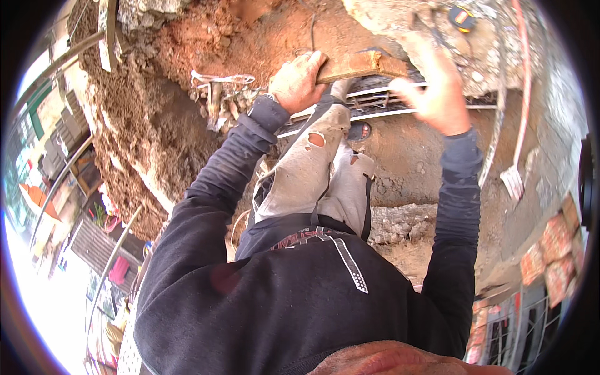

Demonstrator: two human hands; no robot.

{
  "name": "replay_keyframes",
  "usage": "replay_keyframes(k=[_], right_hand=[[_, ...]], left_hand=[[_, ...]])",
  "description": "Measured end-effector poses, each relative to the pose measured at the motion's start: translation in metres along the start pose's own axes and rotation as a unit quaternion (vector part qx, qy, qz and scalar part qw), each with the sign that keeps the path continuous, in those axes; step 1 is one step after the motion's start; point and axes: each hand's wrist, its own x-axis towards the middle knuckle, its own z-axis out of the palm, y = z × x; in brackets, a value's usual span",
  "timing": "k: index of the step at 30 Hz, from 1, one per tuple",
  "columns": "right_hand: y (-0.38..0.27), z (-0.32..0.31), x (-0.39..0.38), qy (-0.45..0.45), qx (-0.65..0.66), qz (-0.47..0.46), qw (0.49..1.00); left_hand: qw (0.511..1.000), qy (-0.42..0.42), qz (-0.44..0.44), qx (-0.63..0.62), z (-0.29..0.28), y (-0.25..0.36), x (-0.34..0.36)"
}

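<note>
Both arms outstretched, left hand [299,81] clamped on a wooden block [362,64], right hand [434,87] blurred, fingers spread.

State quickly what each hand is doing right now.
Left hand: closed around the end of a wooden block.
Right hand: open, blurred, holding nothing, beside the block.

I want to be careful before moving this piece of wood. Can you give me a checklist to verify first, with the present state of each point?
1. Left hand grips the wooden block: ok, fingers wrap its end.
2. Right hand on the block: not ok, it is open beside it and blurred.
3. Steel bars below the block free of tools: cannot tell.
4. Footing: cannot tell, one sandalled foot shows on red soil.
5. Tape measure out of the way: ok, it lies apart on the concrete.
</note>
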Motion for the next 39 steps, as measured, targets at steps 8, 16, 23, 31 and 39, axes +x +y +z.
replay_keyframes(k=[8,16,23,31,39], right_hand=[[-0.047,0.031,-0.113,0.194,0.081,0.212,0.954],[-0.109,-0.023,-0.269,0.172,-0.084,0.214,0.958],[-0.186,-0.065,-0.366,0.102,-0.177,0.219,0.954],[-0.250,-0.067,-0.423,0.135,0.468,0.208,0.848],[-0.176,0.026,-0.441,0.522,0.651,0.224,0.503]], left_hand=[[0.979,-0.133,-0.061,-0.143,-0.003,0.138,-0.051],[0.948,-0.267,0.164,-0.061,0.035,0.201,-0.104],[0.866,-0.218,0.430,0.133,-0.012,0.270,-0.124],[0.848,-0.398,0.348,-0.032,-0.053,0.312,-0.167],[0.731,-0.222,0.110,-0.636,-0.040,0.273,-0.162]])
